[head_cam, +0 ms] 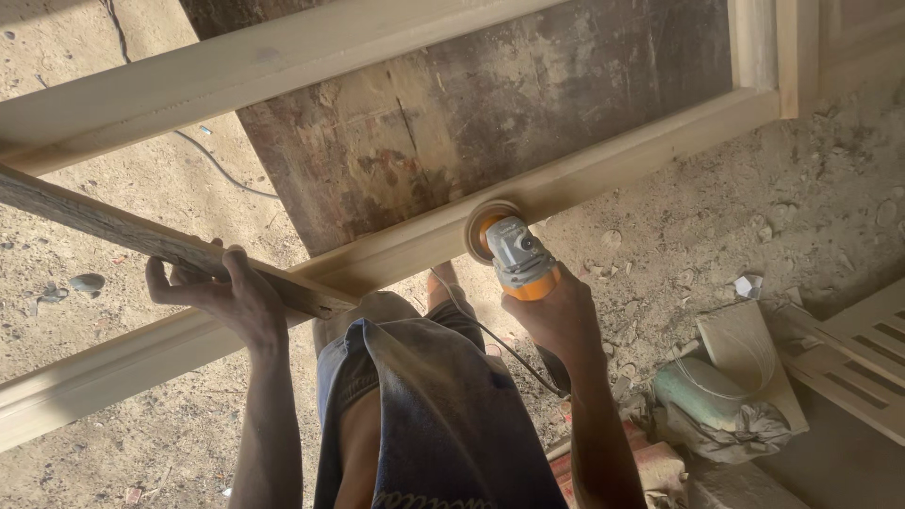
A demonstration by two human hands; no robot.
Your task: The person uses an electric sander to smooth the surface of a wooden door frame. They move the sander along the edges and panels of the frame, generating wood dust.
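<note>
Two hands | left hand (231, 297) fingers wrapped on plank (141, 236) | right hand (556, 316) fingers clenched round grinder (514, 250) on frame rail (584, 174)

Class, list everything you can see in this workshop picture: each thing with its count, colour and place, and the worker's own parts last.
wooden frame: one, pale, slanting across the middle
dark panel: one, brown and stained, behind the frame
rough plank: one, grey-brown, left, lying over the frame
angle grinder: one, grey and orange, disc on the frame's lower rail
power cord: one, dark, trailing below the grinder
slatted panel: one, pale, lower right
ground: dusty, scattered with shavings
shorts: blue, bottom centre
left hand: gripping the plank
right hand: holding the grinder
</note>
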